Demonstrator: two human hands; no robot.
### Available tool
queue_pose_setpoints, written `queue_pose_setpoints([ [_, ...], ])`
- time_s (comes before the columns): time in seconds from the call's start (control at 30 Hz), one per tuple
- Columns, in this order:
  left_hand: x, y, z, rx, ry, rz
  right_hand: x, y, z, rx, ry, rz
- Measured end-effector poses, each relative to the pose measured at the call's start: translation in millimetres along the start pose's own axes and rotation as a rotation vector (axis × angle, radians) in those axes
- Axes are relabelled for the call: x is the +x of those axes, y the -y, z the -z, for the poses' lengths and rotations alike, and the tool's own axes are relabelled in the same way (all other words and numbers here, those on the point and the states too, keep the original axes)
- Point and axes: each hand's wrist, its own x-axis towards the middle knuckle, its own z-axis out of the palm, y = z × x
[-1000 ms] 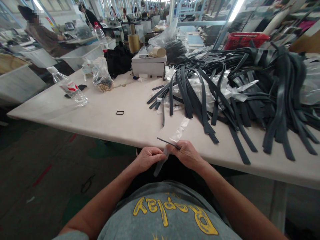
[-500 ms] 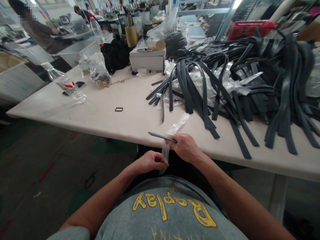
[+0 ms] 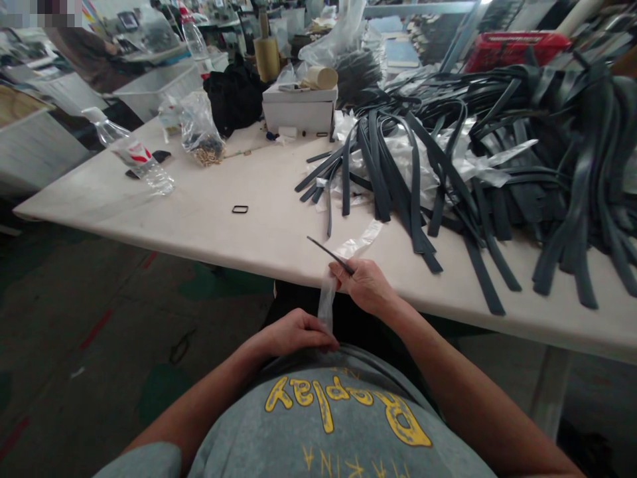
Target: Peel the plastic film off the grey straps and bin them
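My right hand (image 3: 365, 282) is closed at the table's front edge, pinching a dark strap (image 3: 328, 251) whose thin end points up and left. A clear plastic strip (image 3: 359, 240) passes by the same fingers, one part lying on the table and the other hanging over the edge. Lower down, close to the shirt, my left hand (image 3: 303, 332) is closed on the bottom end of the plastic strip. A black rectangular ring (image 3: 239, 209) lies flat on the table, left of the hands.
Many dark straps (image 3: 398, 179) with plastic among them spread over the right of the table (image 3: 199, 219). Behind are a white box (image 3: 298, 109), a black bag (image 3: 233, 99) and a bag of small parts (image 3: 202, 129). A plastic bottle (image 3: 137, 156) lies left. A person sits far left.
My left hand has moved slightly down, towards the shirt, with the plastic's lower end. The strap in my right hand has tilted more steeply. The view has shifted a little.
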Motion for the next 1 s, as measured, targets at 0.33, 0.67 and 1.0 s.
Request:
queue_pose_setpoints([
  [0.33, -18, 6, -3.0, -0.188, -0.035, 0.041, 7, -2, -9, 0.023, 0.013, 0.009],
  [0.67, -11, 11, -11.9, -0.313, -0.166, 0.008, -17, 7, -11, 0.533, 0.447, -0.082],
  [1.0, -4, 13, -7.3, -0.307, -0.196, -0.045, -28, 5, -22, 0.234, 0.318, 0.036],
])
